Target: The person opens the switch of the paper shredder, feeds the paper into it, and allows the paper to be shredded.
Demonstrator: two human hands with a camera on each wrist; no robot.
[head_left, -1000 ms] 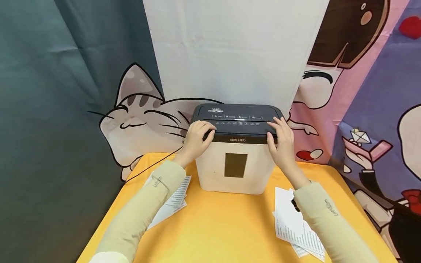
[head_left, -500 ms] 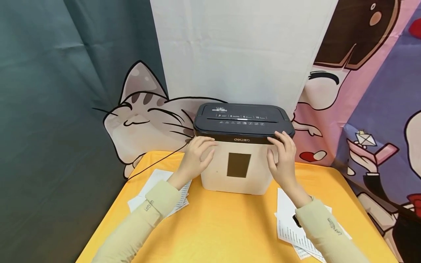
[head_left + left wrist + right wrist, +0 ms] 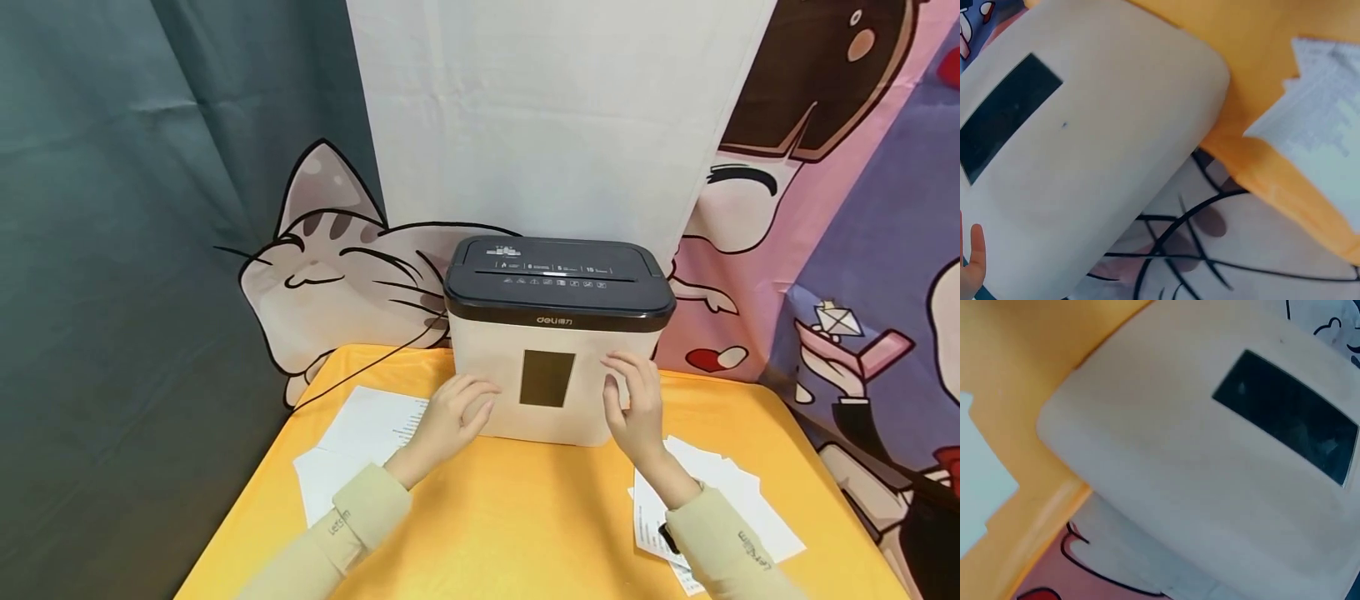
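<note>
A paper shredder (image 3: pixel 487 358) with a dark lid (image 3: pixel 558 292) and a small dark window (image 3: pixel 547 377) stands on the yellow-covered table in the head view. Its slot (image 3: pixel 555 275) runs across the lid with no paper in it. Low before the left part of the bin is my left hand (image 3: pixel 450 412), fingers loosely bent, holding nothing. On the other side, my right hand (image 3: pixel 633 408) hovers before the bin's right part, relaxed and holding nothing. The bin's front fills much of both wrist views. Part of a hand (image 3: pixel 971 265) shows at the left wrist view's edge.
Printed paper sheets (image 3: pixel 367 425) lie to the left of the shredder, partly under the left arm. More sheets (image 3: pixel 720 483) lie at the right, partly under the right forearm. A black cord (image 3: pixel 367 367) leads off left. A printed cloth backdrop (image 3: pixel 555 125) hangs behind.
Both hands have left the shredder's lid and come down in front of the bin. The lid and slot are now fully uncovered. The head view has shifted slightly.
</note>
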